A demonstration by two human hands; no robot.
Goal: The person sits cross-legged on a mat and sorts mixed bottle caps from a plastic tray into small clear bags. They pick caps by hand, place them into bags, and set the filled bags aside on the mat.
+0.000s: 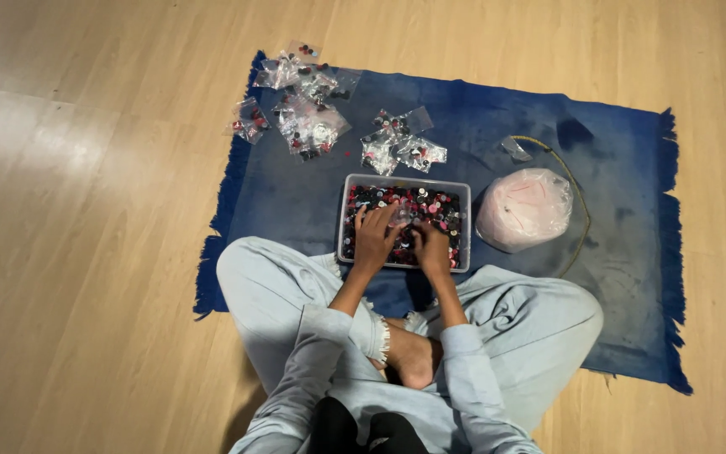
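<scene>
Button tray (466,225) under both hands (403,238)

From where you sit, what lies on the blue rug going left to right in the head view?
Small clear bags of buttons → clear tray of buttons, with the left hand and right hand in it → pink stuff in a clear bag.

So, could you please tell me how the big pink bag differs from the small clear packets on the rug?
The big pink bag is one large, rounded bundle, milky pink, right of the tray. The small clear packets are many, flat and see-through, holding dark, red and white pieces, scattered beyond the tray. Both are plastic and lie on the blue rug.
</scene>
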